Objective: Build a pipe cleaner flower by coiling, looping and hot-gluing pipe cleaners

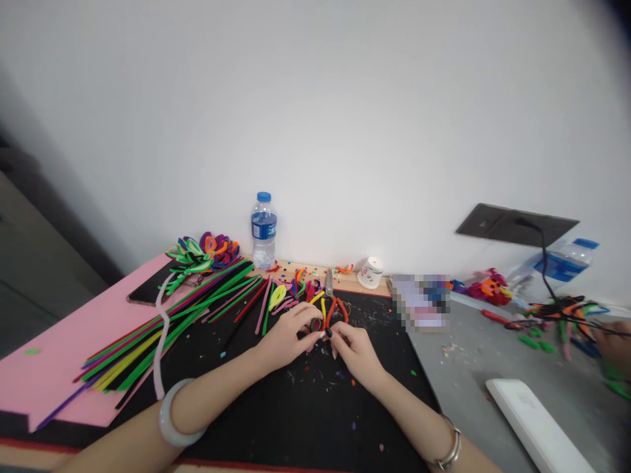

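Observation:
My left hand [290, 335] is closed in a pinch around a small coiled pipe cleaner [316, 324], dark with red and green in its rings. Close against it, my right hand [359, 358] has thumb and forefinger pressed together at a black tip beside the coil; the fingers hide how the two join. Just beyond my fingertips lie pliers [329, 284] with orange-red handles. A yellow looped pipe cleaner [277, 297] rests to the left of them among short colored pieces.
Long pipe cleaners [148, 348] spread across the black mat [290, 420] on the left, near a dark phone [148, 284]. A water bottle [264, 230] and a tilted paper cup [370, 272] stand by the wall. At right are a white box [535, 420] and another person's hand [614, 345].

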`<state>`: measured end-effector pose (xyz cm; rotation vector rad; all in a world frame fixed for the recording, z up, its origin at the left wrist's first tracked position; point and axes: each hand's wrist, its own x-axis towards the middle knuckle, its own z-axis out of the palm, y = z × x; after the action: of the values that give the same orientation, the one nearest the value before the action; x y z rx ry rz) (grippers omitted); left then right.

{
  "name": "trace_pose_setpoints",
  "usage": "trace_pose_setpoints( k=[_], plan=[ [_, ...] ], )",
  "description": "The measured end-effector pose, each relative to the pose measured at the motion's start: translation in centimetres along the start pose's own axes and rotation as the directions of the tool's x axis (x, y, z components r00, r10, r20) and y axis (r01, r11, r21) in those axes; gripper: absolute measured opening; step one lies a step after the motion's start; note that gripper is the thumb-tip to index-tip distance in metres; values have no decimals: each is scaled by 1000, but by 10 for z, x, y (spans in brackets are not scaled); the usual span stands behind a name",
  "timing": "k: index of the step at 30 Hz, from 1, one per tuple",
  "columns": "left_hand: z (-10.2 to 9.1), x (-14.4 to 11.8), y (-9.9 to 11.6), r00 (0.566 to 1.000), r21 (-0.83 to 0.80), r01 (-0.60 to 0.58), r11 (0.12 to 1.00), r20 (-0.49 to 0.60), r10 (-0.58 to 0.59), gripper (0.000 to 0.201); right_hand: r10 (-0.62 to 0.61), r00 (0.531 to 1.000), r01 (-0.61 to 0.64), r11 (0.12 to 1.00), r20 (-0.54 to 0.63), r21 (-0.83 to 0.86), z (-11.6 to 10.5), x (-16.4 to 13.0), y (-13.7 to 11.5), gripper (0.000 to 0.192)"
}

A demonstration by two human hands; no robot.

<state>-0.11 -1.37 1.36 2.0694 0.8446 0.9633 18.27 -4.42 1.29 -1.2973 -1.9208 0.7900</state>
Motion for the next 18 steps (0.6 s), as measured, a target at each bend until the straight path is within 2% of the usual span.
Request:
trace_pose_setpoints(
  k=[7, 18],
  plan=[
    [-1, 0, 3, 1000, -11, -8, 1000, 29, 8, 16, 8, 1000, -7, 995, -12, 98, 2, -1, 5, 16],
    [-2, 0, 2, 998, 14, -33, 999, 56, 32, 18, -56, 998, 55, 992, 9, 117, -2, -3, 0, 19]
  ],
)
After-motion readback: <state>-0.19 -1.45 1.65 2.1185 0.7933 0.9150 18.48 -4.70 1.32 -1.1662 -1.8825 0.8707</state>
